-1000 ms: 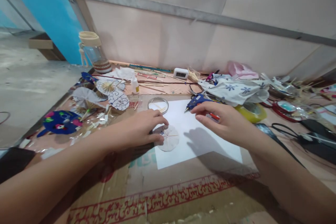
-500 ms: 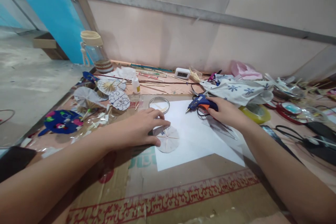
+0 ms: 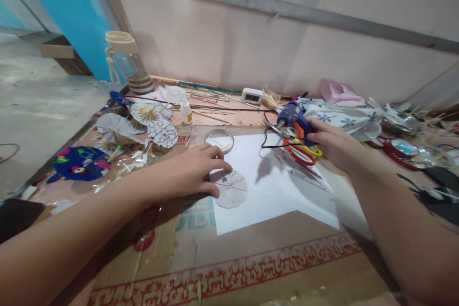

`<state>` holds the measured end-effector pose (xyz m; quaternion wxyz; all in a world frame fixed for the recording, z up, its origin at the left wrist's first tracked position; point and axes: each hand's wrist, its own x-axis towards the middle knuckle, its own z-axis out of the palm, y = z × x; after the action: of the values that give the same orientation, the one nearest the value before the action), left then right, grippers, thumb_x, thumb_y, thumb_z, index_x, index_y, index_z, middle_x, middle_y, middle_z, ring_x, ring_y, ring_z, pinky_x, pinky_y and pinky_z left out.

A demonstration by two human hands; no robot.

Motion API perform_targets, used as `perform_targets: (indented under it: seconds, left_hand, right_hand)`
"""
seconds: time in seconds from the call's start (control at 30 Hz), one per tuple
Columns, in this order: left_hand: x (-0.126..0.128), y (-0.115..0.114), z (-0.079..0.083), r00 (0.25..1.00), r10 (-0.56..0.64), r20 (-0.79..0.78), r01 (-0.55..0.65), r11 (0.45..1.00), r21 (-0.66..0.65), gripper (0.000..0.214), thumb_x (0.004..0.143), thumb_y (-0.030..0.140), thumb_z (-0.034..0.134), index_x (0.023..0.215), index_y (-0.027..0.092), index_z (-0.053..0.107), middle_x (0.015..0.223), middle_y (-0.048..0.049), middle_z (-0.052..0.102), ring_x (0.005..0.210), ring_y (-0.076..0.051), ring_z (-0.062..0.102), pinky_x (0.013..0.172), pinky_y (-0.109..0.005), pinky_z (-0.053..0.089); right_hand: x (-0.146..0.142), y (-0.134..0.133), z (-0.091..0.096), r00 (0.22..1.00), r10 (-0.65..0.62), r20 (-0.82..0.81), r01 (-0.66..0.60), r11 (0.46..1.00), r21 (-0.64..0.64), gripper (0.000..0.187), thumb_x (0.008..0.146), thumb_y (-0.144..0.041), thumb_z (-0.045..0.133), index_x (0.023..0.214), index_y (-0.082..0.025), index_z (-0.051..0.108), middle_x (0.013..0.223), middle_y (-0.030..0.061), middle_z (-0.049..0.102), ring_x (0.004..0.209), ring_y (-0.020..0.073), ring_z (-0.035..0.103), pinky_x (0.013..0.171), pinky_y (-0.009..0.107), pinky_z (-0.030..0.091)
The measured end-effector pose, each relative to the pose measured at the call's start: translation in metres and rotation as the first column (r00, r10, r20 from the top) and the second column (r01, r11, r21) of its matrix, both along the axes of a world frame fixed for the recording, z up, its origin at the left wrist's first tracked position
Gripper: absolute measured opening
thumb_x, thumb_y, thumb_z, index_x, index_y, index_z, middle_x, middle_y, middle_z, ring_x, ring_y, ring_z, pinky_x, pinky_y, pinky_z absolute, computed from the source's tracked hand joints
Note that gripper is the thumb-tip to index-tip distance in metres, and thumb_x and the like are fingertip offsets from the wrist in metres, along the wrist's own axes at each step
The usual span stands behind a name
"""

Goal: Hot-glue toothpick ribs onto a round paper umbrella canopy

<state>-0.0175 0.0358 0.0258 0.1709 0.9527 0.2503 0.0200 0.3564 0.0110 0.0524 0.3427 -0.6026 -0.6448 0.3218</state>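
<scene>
The right hand grasps the blue glue gun, raised above the scissors at the far right; the left hand, thumb and fingers parted, touches the left edge of the round paper, lying on the white sheet

The right hand partly hides a blue glue gun; the left hand obscures part of a paper disc. The digital clock is unreadable.
</scene>
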Motion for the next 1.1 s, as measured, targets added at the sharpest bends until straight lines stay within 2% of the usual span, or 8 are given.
perform_targets:
  seconds: [0.23, 0.37, 0.47, 0.57, 0.67, 0.8, 0.97, 1.1]
  left_hand:
    - [0.002, 0.003, 0.001, 1.000, -0.023, 0.015, 0.021, 0.997, 0.068, 0.045, 0.084, 0.059, 0.084, 0.116, 0.028, 0.076, 0.108, -0.0059, 0.066, 0.096, -0.025, 0.062, 0.077, -0.033, 0.045]
    - [0.004, 0.002, 0.007, 0.999, -0.031, 0.017, 0.031, 0.999, 0.010, 0.032, 0.095, 0.048, 0.076, 0.121, 0.030, 0.076, 0.109, -0.0061, 0.068, 0.097, -0.024, 0.064, 0.082, -0.033, 0.047]
    - [0.004, 0.000, 0.012, 0.999, -0.035, 0.014, 0.036, 0.999, -0.032, 0.027, 0.103, 0.042, 0.063, 0.124, 0.031, 0.076, 0.112, -0.0074, 0.069, 0.099, -0.023, 0.064, 0.086, -0.034, 0.048]
    - [0.005, -0.002, 0.014, 0.999, -0.039, -0.021, 0.039, 0.999, -0.015, 0.027, 0.100, 0.042, 0.068, 0.123, 0.031, 0.075, 0.112, -0.0075, 0.068, 0.100, -0.024, 0.063, 0.085, -0.034, 0.048]
    - [0.007, -0.004, 0.014, 0.998, -0.039, -0.058, 0.041, 0.998, 0.037, 0.028, 0.096, 0.035, 0.072, 0.124, 0.033, 0.075, 0.112, -0.0069, 0.067, 0.099, -0.025, 0.062, 0.084, -0.034, 0.047]
    - [0.008, -0.001, 0.009, 0.998, -0.064, -0.013, 0.065, 0.998, 0.023, 0.031, 0.102, 0.029, 0.060, 0.130, 0.032, 0.074, 0.112, -0.0070, 0.068, 0.100, -0.023, 0.061, 0.087, -0.033, 0.047]
    - [0.006, 0.003, 0.010, 0.998, -0.047, 0.037, 0.049, 0.997, -0.066, 0.034, 0.104, 0.037, 0.055, 0.132, 0.028, 0.072, 0.119, -0.0089, 0.068, 0.107, -0.024, 0.063, 0.091, -0.034, 0.049]
    - [0.006, -0.002, 0.014, 1.000, -0.029, 0.000, 0.028, 0.995, -0.100, 0.040, 0.099, 0.049, 0.065, 0.134, 0.031, 0.072, 0.120, -0.0084, 0.067, 0.106, -0.025, 0.064, 0.090, -0.034, 0.049]
  right_hand:
    - [-0.023, -0.013, -0.003, 0.983, 0.059, -0.171, -0.070, 0.996, -0.061, 0.041, 0.077, -0.059, 0.085, 0.081, -0.021, 0.069, 0.069, 0.0032, 0.066, 0.068, 0.0225, 0.065, 0.066, 0.036, 0.055]
    - [-0.035, -0.021, -0.006, 0.950, 0.117, -0.289, -0.160, 0.979, -0.130, 0.051, 0.070, -0.066, 0.089, 0.084, -0.020, 0.072, 0.057, -0.0005, 0.060, 0.053, 0.0182, 0.058, 0.051, 0.032, 0.047]
    - [-0.040, -0.026, -0.004, 0.951, 0.182, -0.249, -0.218, 0.968, -0.128, 0.055, 0.070, -0.071, 0.087, 0.079, -0.019, 0.073, 0.061, 0.0022, 0.066, 0.054, 0.0172, 0.060, 0.049, 0.030, 0.048]
    - [-0.044, -0.031, 0.000, 0.953, 0.273, -0.130, -0.293, 0.941, -0.172, 0.052, 0.072, -0.070, 0.086, 0.079, -0.019, 0.077, 0.068, 0.0051, 0.073, 0.060, 0.0186, 0.066, 0.050, 0.028, 0.051]
    - [-0.050, -0.037, 0.000, 0.936, 0.341, -0.094, -0.353, 0.914, -0.201, 0.043, 0.076, -0.063, 0.086, 0.087, -0.022, 0.083, 0.073, 0.0046, 0.078, 0.064, 0.0208, 0.071, 0.054, 0.029, 0.058]
    - [-0.054, -0.044, -0.006, 0.919, 0.393, -0.039, -0.395, 0.906, -0.151, 0.024, 0.081, -0.051, 0.086, 0.081, -0.027, 0.085, 0.075, 0.0042, 0.081, 0.070, 0.0267, 0.076, 0.061, 0.035, 0.065]
    - [-0.049, -0.047, -0.017, 0.945, 0.318, 0.075, -0.307, 0.943, -0.127, 0.017, 0.081, -0.046, 0.087, 0.086, -0.030, 0.086, 0.076, 0.0014, 0.081, 0.070, 0.0267, 0.076, 0.060, 0.035, 0.064]
    - [-0.055, -0.052, -0.023, 0.951, 0.295, 0.095, -0.279, 0.949, -0.149, 0.025, 0.082, -0.048, 0.084, 0.094, -0.028, 0.083, 0.082, 0.0022, 0.082, 0.072, 0.0260, 0.076, 0.062, 0.035, 0.063]
